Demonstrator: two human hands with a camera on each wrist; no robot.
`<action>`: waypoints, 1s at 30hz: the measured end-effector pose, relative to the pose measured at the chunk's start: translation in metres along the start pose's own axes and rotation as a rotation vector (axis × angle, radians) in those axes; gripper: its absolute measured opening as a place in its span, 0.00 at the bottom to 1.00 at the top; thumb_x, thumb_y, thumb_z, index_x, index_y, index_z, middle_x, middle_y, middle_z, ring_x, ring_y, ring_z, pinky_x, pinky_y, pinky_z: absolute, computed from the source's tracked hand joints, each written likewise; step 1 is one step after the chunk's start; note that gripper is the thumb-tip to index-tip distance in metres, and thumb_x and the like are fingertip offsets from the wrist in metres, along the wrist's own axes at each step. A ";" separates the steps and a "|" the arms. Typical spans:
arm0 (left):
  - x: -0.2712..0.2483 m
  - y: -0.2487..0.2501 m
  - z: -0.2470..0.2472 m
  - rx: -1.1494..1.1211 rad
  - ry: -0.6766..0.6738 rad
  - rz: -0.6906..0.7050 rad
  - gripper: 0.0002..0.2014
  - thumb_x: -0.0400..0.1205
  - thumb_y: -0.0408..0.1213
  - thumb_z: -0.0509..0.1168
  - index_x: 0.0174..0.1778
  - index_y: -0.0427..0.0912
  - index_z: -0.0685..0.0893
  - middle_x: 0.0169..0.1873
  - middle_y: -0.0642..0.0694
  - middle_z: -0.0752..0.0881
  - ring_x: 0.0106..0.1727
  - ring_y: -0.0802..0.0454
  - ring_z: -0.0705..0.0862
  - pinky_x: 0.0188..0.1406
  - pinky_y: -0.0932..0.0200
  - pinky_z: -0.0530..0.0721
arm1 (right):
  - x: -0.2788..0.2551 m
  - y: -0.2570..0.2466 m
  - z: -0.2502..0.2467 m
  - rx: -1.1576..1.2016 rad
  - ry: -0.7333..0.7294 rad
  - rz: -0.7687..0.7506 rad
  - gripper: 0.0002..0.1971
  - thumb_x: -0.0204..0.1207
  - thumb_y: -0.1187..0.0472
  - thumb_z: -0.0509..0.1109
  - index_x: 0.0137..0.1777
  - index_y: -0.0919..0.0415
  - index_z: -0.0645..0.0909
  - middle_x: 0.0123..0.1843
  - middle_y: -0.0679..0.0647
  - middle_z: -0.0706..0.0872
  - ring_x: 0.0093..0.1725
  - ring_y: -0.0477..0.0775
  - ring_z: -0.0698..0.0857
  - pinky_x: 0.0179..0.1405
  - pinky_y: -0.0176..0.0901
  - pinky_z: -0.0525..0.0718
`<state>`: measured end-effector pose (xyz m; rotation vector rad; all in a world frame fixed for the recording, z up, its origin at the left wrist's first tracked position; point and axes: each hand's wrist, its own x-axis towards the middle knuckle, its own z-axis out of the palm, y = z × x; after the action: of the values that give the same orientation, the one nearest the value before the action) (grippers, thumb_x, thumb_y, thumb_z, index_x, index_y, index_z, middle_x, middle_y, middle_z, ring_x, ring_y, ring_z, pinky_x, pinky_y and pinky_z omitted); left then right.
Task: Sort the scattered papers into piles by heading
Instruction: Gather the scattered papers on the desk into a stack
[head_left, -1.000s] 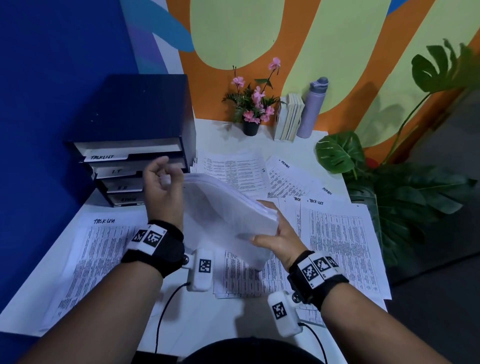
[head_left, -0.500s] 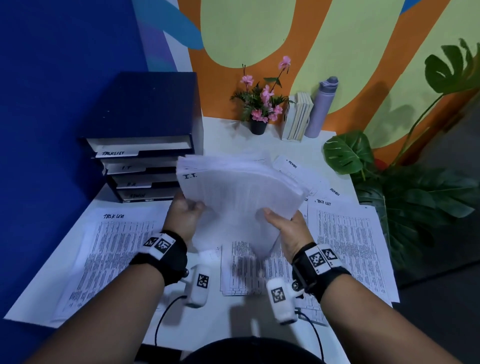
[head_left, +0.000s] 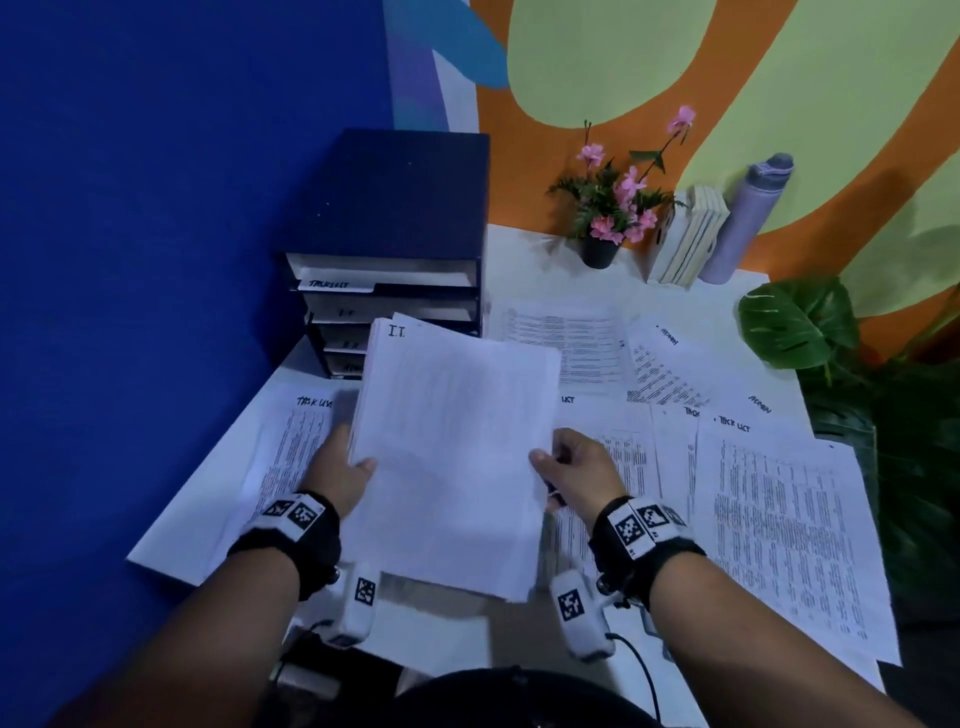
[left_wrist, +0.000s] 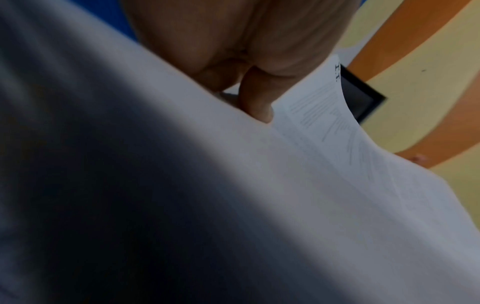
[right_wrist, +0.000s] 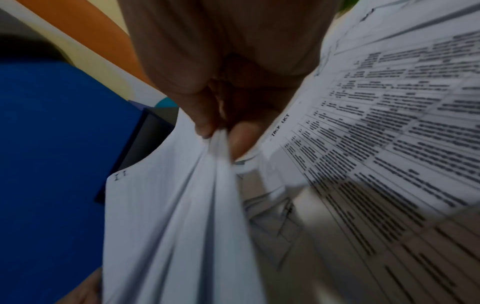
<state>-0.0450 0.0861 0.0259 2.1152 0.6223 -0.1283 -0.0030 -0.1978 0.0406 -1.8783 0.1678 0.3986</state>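
Both hands hold a stack of papers (head_left: 457, 457) headed "I.T." above the desk (head_left: 519, 270): left hand (head_left: 340, 470) grips its left edge, thumb on top; right hand (head_left: 576, 470) pinches the right edge between thumb and fingers (right_wrist: 241, 139), sheets fanning apart there. Stack tilts toward the person, top edge pointing at the dark blue file tray (head_left: 395, 249), whose slots carry labels incl. "Tasklist". Under and beside the stack, loose sheets cover the desk: a "Task list" sheet (head_left: 291, 447) at left reaches the desk's left edge, more "Task list" pages (head_left: 779, 519) at right overhang its right edge. Bare desk shows only nr the back, w/ a flower pot (head_left: 597, 252), books (head_left: 685, 241) & a bottle (head_left: 743, 218) against the wall. Leafy plant (head_left: 800, 322) crowds the right side.
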 end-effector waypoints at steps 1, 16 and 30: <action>0.003 -0.010 -0.011 0.033 0.016 -0.020 0.19 0.82 0.29 0.62 0.70 0.41 0.73 0.63 0.40 0.82 0.60 0.42 0.81 0.64 0.50 0.78 | 0.001 0.002 0.003 0.046 -0.031 0.045 0.02 0.81 0.67 0.65 0.46 0.62 0.77 0.29 0.55 0.82 0.26 0.54 0.80 0.24 0.41 0.77; 0.052 -0.049 -0.049 0.396 0.199 -0.104 0.33 0.79 0.33 0.66 0.80 0.51 0.63 0.76 0.40 0.64 0.74 0.36 0.66 0.72 0.38 0.71 | 0.013 0.046 -0.016 -0.183 0.078 0.105 0.06 0.77 0.63 0.67 0.48 0.51 0.81 0.44 0.51 0.89 0.34 0.53 0.85 0.34 0.43 0.84; 0.026 0.043 0.129 -0.010 -0.361 0.016 0.13 0.80 0.33 0.62 0.60 0.43 0.84 0.59 0.37 0.86 0.50 0.41 0.85 0.58 0.47 0.84 | -0.024 0.117 -0.177 -0.492 0.538 0.354 0.20 0.79 0.62 0.67 0.71 0.55 0.78 0.72 0.63 0.74 0.67 0.66 0.77 0.66 0.56 0.80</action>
<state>0.0159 -0.0264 -0.0269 2.0182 0.3890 -0.4849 -0.0278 -0.4049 -0.0034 -2.4187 0.8346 0.1661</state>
